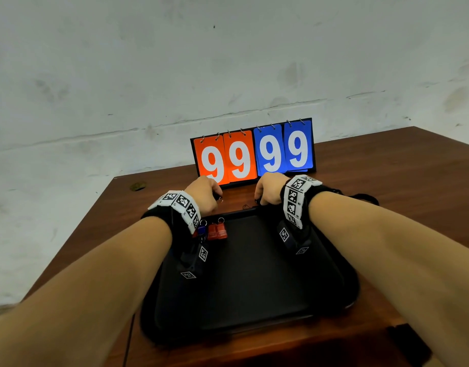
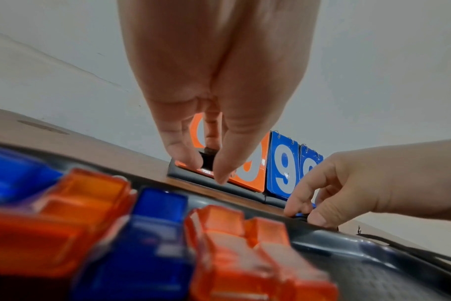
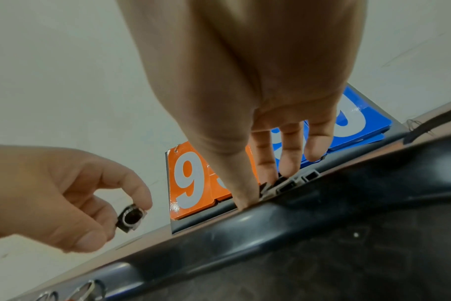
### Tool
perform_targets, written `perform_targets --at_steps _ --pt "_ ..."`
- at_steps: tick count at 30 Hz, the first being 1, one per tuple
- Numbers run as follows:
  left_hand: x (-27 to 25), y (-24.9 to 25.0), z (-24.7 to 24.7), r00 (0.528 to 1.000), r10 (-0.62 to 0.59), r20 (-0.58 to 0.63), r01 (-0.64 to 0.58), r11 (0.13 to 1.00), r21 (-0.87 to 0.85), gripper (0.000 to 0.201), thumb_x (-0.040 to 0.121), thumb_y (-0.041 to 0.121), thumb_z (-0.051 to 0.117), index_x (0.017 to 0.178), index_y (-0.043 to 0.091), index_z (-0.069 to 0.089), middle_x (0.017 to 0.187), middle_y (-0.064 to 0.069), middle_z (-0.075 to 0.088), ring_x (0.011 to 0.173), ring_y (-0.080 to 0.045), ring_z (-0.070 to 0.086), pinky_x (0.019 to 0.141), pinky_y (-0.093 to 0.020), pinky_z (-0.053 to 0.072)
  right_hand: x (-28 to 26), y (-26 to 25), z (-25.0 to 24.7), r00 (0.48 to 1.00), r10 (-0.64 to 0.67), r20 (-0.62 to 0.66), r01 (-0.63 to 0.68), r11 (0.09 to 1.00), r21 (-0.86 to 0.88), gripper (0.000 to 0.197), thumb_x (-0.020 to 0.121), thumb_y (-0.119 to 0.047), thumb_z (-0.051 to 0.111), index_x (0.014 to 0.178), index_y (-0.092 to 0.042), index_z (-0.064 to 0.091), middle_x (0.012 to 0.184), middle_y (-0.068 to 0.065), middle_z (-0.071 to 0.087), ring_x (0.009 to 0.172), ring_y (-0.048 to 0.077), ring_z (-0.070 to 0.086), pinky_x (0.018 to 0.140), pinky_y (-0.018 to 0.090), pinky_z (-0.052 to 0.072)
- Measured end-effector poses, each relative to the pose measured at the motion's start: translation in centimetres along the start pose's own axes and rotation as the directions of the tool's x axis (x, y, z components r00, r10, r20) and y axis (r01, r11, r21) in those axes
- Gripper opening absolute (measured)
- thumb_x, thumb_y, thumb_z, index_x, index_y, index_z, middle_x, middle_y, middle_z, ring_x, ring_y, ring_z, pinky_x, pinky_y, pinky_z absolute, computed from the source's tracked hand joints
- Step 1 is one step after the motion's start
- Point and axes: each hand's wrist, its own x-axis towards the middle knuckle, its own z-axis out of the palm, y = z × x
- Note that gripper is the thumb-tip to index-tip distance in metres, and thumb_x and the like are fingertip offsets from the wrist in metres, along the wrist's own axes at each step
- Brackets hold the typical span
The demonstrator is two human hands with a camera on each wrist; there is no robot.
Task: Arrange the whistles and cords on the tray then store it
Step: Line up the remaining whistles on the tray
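Head view, contents from the left edge of the table (image 1: 387,165) to the right: left hand (image 1: 203,193), raised just beyond the tray's far rim, grip pinching a small black whistle (image 3: 130,218) between thumb and fingertips, a metal ring hanging from it. Whistles (image 1: 217,231), red and blue, translucent, each with a metal ring, lying side by side in a row inside the far left corner of the black tray (image 1: 254,274); partly hidden under the left wrist, so their count cannot be told. The tray sits at the table's near edge, its middle bare. Right hand (image 1: 270,189), at the tray's far rim right of centre, grip closed with thumb and fingers around small black pieces (image 3: 283,184) lying on the table against the rim; the right wrist view shows them as square-ended black parts, kind uncertain. Black cord (image 1: 365,198), lying on the table past the right wrist toward the right edge. Flip scoreboard (image 1: 253,154), standing upright toward the far edge behind both hands, two orange cards and two blue, each reading 9.
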Motion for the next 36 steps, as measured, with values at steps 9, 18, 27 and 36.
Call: perform_targets --at_steps 9,18,27,36 --pt "-1.4 0.4 -1.3 0.995 0.032 -0.099 -0.073 0.895 -0.441 0.019 0.094 0.004 0.058 0.111 0.012 0.057 0.099 0.002 0.056 0.065 -0.015 0.061 0.053 -0.024 0.053 0.1 -0.5 -0.4 1.000 0.013 0.001 -0.013 0.997 -0.077 0.021 0.084 -0.004 0.070 0.103 -0.013 0.074 0.107 0.005 0.071 0.100 0.022 0.067 0.089 0.033 0.056" --pt "-3.0 0.3 -2.3 1.000 -0.010 -0.013 -0.004 0.608 -0.794 0.028 0.098 0.002 0.051 0.125 0.010 0.054 0.106 -0.014 0.051 0.057 -0.015 0.059 0.060 -0.033 0.061 0.4 -0.8 0.0 0.996 0.064 -0.059 -0.072 0.988 -0.136 0.024 0.089 -0.010 0.065 0.112 -0.007 0.067 0.112 0.010 0.068 0.101 0.024 0.066 0.091 0.034 0.056" --pt "-4.0 0.1 -2.1 0.997 -0.026 0.073 0.077 0.384 -0.920 0.021 0.094 -0.005 0.055 0.113 0.005 0.054 0.113 -0.021 0.054 0.069 -0.024 0.071 0.067 -0.039 0.062 0.2 -1.1 0.3 0.997 0.067 -0.029 -0.070 0.987 -0.141 0.033 0.083 -0.019 0.076 0.112 -0.007 0.067 0.109 0.010 0.069 0.101 0.025 0.066 0.092 0.035 0.055" --pt "-4.8 0.0 -1.9 0.996 -0.049 -0.076 -0.031 0.601 -0.798 0.039 0.079 -0.008 0.073 0.113 0.005 0.060 0.114 -0.016 0.063 0.075 -0.024 0.071 0.060 -0.026 0.057 -0.8 -0.4 -0.3 0.975 0.009 -0.223 0.024 0.989 0.146 0.030 0.087 -0.014 0.069 0.115 -0.013 0.060 0.117 0.008 0.063 0.106 0.024 0.060 0.092 0.033 0.051"
